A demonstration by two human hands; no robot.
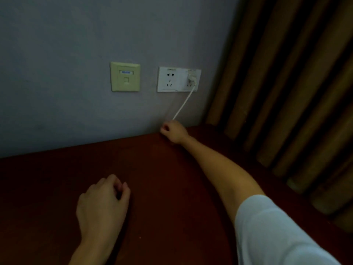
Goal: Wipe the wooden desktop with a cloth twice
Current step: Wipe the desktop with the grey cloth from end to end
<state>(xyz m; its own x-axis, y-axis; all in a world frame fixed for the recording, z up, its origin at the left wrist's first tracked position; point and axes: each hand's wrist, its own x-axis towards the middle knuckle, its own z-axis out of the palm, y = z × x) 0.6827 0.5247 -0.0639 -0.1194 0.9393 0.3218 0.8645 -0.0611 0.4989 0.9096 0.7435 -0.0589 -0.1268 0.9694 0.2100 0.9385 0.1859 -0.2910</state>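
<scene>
**Hidden or unclear.** The scene is recorded in dim, soft light. The lower end of the white cable [183, 104] is hidden inside the right hand [172, 131]. That hand's fingers are curled round the cable at the far edge of the table [162, 178], close to the wall [76, 44]. The palm of the left hand [103, 205] is turned down and unseen. Its fingers are loosely curled, nothing is held, and the hand is rested on the table towards the front. The right arm is cut off by the frame at a pale sleeve [277, 232]. The print on the wall plates cannot be read.

**Surface.** The table is of dark red-brown wood and fills the lower half of the view. It is set against the wall at the back.

**Room.**
- The wall is grey.
- A yellowed data plate [125, 76] is mounted on it.
- A white double socket [172, 79] is mounted just to the right of the data plate.
- A white plug [192, 78] is seated in the socket's right outlet.
- A brown pleated curtain [286, 73] is hung at the right.
</scene>
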